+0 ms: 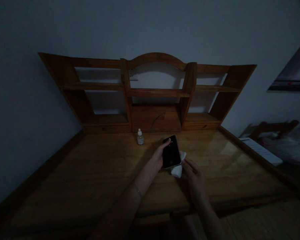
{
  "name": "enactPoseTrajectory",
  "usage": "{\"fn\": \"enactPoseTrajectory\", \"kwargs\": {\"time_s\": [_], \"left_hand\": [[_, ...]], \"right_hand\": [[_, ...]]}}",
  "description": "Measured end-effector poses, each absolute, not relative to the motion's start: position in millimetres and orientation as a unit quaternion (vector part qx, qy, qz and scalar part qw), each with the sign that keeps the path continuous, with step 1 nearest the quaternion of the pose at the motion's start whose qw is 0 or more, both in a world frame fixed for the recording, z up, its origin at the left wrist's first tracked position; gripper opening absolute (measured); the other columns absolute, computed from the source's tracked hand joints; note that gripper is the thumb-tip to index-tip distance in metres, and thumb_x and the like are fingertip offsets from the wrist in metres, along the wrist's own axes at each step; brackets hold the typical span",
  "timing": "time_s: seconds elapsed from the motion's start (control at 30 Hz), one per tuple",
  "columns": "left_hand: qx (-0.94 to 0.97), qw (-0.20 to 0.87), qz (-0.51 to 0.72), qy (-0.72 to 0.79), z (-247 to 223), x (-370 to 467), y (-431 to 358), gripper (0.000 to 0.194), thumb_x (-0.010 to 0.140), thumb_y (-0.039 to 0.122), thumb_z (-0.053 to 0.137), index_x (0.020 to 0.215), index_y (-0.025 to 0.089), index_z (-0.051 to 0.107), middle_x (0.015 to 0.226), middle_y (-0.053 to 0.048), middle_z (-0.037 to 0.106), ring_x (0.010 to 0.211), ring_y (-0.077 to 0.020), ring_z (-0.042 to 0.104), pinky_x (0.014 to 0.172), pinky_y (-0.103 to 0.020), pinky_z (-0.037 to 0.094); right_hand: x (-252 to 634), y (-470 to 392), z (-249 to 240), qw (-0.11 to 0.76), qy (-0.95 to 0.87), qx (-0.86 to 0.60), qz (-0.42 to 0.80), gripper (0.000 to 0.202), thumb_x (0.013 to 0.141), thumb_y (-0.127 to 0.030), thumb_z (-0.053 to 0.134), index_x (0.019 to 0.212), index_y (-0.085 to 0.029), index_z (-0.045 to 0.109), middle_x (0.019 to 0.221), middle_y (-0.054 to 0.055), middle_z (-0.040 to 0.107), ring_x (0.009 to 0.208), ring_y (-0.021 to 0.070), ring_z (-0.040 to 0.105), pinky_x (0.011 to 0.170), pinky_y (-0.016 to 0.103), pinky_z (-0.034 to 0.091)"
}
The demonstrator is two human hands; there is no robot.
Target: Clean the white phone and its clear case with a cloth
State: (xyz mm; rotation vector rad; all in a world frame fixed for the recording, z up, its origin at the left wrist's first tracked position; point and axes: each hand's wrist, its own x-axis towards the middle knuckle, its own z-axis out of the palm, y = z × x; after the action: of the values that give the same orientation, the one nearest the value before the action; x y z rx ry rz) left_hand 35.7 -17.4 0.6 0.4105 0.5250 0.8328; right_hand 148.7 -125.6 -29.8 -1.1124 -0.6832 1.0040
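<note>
Clasps black rectangular glass-fronted phone lengthwise-away in left hand, pinches crumpled thin white wipe in right hand, just right of left grip.

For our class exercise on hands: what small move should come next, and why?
Probably draw the white wipe along the near edge of the phone: the right hand has it at the lower right corner, and the left hand grips the phone.

No wording can be read here. The dropper bottle carries a label with print too small to make out, and the lit marks on the smartphone's dark screen are equally illegible.
</note>
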Motion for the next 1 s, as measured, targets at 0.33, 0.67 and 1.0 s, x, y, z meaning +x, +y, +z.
{"fn": "enactPoseTrajectory", "kwargs": {"time_s": [0.33, 0.67, 1.0], "left_hand": [[0.182, 0.876, 0.431, 0.118, 1.6, 33.6, -6.6, 0.051, 0.092, 0.052, 0.052, 0.118, 0.010, 0.065, 0.109, -0.015, 0.071, 0.100, -0.0248, 0.068, 0.096, -0.040, 0.050], [0.064, 0.869, 0.478, 0.110, 8.1, 27.7, -9.7, 0.057, 0.085, 0.067, 0.053, 0.099, 0.014, 0.067, 0.096, -0.011, 0.071, 0.086, -0.0225, 0.069, 0.095, -0.048, 0.051], [0.006, 0.832, 0.536, 0.142, 4.2, 28.6, -9.0, 0.055, 0.084, 0.070, 0.050, 0.094, 0.018, 0.065, 0.090, -0.008, 0.068, 0.083, -0.0211, 0.067, 0.088, -0.043, 0.055]], "right_hand": [[140.1, -128.0, -31.1, 0.726, -0.176, -0.428, 0.509, 0.042, 0.073, -0.035, 0.081, 0.110, -0.020, 0.071, 0.110, 0.007, 0.075, 0.098, 0.0226, 0.072, 0.083, 0.031, 0.057], [109.7, -152.3, -35.5, 0.685, -0.366, -0.554, 0.300, 0.046, 0.092, -0.043, 0.058, 0.131, -0.020, 0.063, 0.136, 0.012, 0.061, 0.130, 0.0288, 0.054, 0.109, 0.049, 0.041], [65.8, -150.6, -34.0, 0.563, -0.549, -0.580, 0.215, 0.063, 0.102, -0.040, 0.036, 0.157, -0.025, 0.010, 0.164, 0.004, 0.006, 0.151, 0.0268, 0.005, 0.120, 0.060, 0.013]]}}
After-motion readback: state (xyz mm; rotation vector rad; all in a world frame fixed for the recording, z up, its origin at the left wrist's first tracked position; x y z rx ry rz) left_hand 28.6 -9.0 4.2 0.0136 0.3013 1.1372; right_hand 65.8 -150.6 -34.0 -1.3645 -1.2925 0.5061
